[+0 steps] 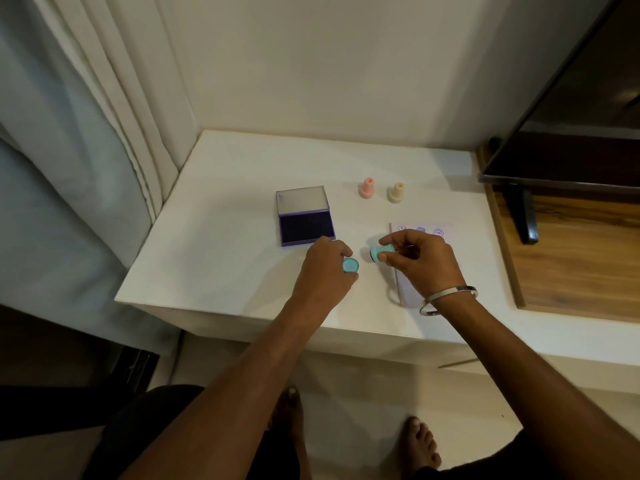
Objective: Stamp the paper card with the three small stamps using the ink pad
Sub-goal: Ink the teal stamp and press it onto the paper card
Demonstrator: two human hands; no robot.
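My right hand pinches a teal stamp, held sideways with its dark face pointing left. Its round teal cap is pinched in my left hand, a short gap away from the stamp. The pale paper card lies on the white table, mostly hidden under my right hand; printed marks show along its far edge. A purple ink pad lies with its lid raised, just beyond my left hand. A pink stamp and a cream stamp stand upright behind the card.
A dark TV screen on a black foot stands at the right on a wooden top. Curtains hang at the left, a wall behind. The table's front edge is close to my arms.
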